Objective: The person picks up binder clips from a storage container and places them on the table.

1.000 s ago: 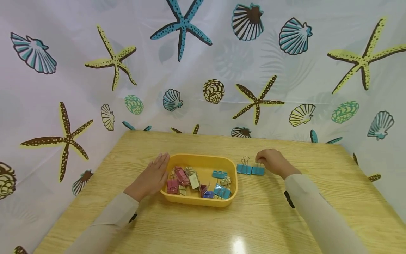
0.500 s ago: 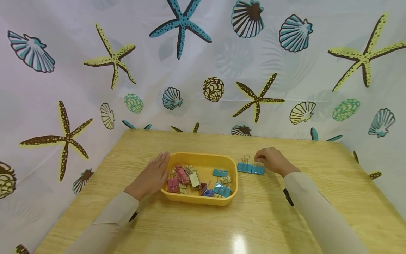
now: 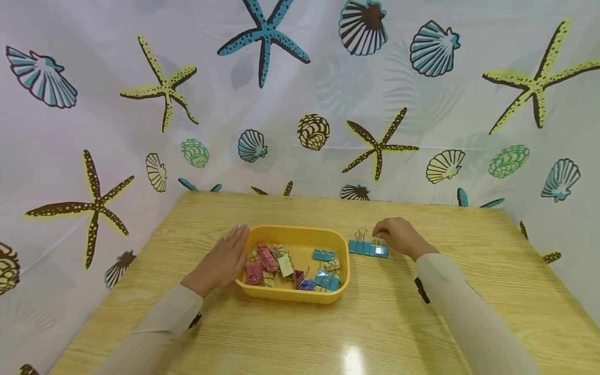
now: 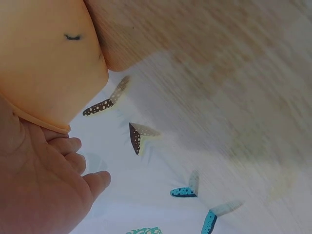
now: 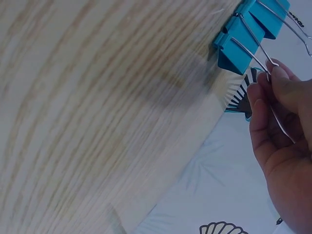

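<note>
My right hand [image 3: 402, 238] pinches the wire handle of a blue binder clip [image 3: 378, 251] between thumb and fingertips. In the right wrist view that same binder clip [image 5: 234, 51] stands on its spine, handles up. A second blue binder clip [image 3: 356, 247] sits right beside it, end to end, on the left. My left hand [image 3: 220, 265] lies with straight fingers along the left side of a yellow tray [image 3: 300, 296]. In the left wrist view, the tray's outer wall [image 4: 48, 58] is by the fingers of the left hand [image 4: 44, 180].
Inside the tray, pink binder clips [image 3: 267, 259] and gold ones lie heaped at the left. Blue binder clips [image 3: 326, 280], a purple one [image 3: 307, 285] and a small gold one [image 3: 332, 265] lie at the right. A patterned curtain [image 3: 290, 104] hangs behind the wooden table [image 3: 300, 338].
The pinched clip has tipped slightly, with a bright glint on its face and its wire handle showing more plainly. My left hand and the tray stay in place.
</note>
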`<action>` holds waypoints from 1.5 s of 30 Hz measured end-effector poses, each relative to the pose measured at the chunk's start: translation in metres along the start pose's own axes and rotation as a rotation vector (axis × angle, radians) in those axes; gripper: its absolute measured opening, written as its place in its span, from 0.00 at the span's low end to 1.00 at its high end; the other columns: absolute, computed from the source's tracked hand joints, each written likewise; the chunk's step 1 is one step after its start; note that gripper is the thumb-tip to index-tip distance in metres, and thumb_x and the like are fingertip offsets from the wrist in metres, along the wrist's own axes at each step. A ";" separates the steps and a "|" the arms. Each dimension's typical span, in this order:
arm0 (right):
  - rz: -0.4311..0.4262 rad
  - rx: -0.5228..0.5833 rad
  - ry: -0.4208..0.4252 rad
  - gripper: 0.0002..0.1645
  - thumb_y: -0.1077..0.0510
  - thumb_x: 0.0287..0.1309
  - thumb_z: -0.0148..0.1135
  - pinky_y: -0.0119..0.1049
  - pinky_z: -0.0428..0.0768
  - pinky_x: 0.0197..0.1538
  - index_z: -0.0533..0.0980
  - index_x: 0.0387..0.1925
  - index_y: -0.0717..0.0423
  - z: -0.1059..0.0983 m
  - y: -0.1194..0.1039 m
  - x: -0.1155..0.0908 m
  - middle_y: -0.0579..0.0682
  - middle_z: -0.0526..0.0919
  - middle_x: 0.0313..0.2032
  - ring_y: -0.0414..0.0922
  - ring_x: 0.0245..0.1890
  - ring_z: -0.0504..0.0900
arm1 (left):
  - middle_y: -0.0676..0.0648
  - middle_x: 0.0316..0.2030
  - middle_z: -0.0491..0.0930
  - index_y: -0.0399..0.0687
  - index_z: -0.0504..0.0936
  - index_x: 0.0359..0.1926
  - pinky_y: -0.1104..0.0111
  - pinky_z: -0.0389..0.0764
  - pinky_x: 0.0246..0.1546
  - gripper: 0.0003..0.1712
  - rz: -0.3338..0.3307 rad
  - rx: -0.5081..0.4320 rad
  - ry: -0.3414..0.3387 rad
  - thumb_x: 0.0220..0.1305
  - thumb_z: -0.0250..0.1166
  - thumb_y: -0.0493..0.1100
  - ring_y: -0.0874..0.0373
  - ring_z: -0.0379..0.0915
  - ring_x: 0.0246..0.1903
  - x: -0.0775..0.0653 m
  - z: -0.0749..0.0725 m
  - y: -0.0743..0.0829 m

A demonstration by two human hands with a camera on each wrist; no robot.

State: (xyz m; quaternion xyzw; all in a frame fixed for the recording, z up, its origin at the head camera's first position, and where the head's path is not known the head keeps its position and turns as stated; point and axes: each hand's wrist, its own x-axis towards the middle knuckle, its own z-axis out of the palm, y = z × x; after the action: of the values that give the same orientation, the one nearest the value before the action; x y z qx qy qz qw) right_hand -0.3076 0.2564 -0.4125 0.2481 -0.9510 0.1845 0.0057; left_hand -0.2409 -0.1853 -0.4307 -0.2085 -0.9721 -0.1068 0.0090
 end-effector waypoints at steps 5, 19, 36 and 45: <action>-0.006 -0.010 0.006 0.08 0.67 0.61 0.59 0.47 0.82 0.41 0.83 0.38 0.63 0.001 0.000 0.000 0.55 0.85 0.36 0.52 0.37 0.83 | 0.38 0.74 0.44 0.34 0.46 0.74 0.43 0.49 0.68 0.34 0.002 -0.004 0.006 0.76 0.41 0.47 0.42 0.37 0.73 -0.001 0.001 -0.001; 0.033 -0.013 0.012 0.09 0.66 0.63 0.58 0.48 0.81 0.43 0.83 0.40 0.63 0.003 -0.003 -0.003 0.56 0.85 0.37 0.53 0.38 0.83 | 0.39 0.74 0.44 0.35 0.46 0.74 0.43 0.49 0.68 0.34 0.007 -0.007 0.015 0.76 0.41 0.47 0.42 0.37 0.73 -0.001 0.004 -0.003; 0.007 -0.041 0.040 0.14 0.61 0.65 0.58 0.44 0.82 0.38 0.81 0.48 0.65 -0.008 -0.015 -0.009 0.58 0.86 0.40 0.49 0.35 0.84 | 0.39 0.74 0.43 0.34 0.45 0.74 0.44 0.49 0.69 0.34 0.013 -0.004 0.011 0.76 0.41 0.47 0.42 0.36 0.73 -0.001 0.004 -0.005; -0.046 -0.076 0.047 0.13 0.60 0.64 0.59 0.43 0.82 0.38 0.83 0.45 0.61 -0.024 -0.056 -0.006 0.54 0.86 0.40 0.47 0.35 0.83 | 0.38 0.74 0.44 0.33 0.45 0.74 0.44 0.49 0.69 0.34 0.015 -0.010 0.019 0.76 0.41 0.47 0.41 0.37 0.73 -0.002 0.002 -0.004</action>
State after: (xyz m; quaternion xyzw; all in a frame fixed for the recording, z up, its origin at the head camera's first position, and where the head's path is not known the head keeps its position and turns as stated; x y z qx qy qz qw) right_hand -0.2783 0.2224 -0.3718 0.2650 -0.9510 0.1537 0.0418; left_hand -0.2407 -0.1891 -0.4340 -0.2149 -0.9698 -0.1136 0.0177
